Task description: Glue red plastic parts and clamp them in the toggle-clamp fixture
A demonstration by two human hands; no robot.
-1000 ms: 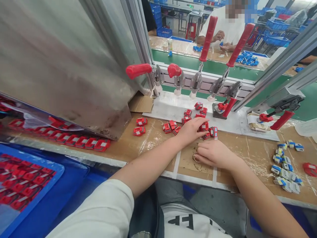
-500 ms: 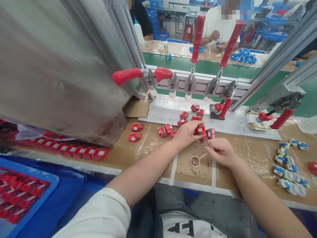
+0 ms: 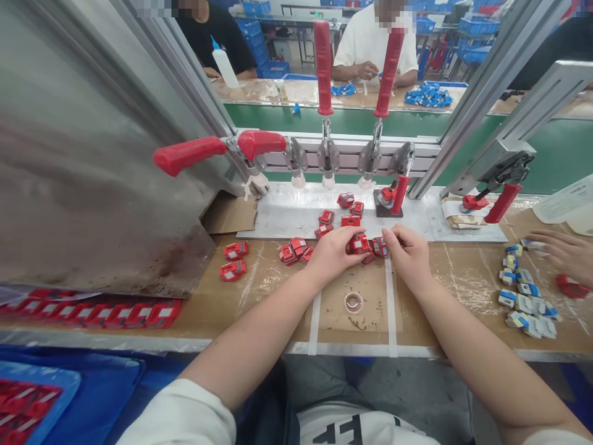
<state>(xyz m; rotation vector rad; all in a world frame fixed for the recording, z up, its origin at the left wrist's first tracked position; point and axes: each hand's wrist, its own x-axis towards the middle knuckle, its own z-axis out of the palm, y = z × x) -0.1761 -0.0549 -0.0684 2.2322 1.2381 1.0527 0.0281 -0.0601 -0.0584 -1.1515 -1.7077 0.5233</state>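
Red part (image 3: 360, 244) in left hand (image 3: 336, 252)

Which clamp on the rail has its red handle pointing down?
The rightmost toggle clamp on the rail, over the black block; the other four red handles point up or sideways.

factory workshop | toggle clamps (image 3: 327, 142) | stacked blue crates (image 3: 252, 37) | workers at benches (image 3: 278, 93)

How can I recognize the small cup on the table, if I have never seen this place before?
Start from the long brown worktable and find the two pale tape strips that run to its near edge. Between them, closer to the body than the blocky red parts, sits the small cup. Its round rim sets it apart from those angular parts.
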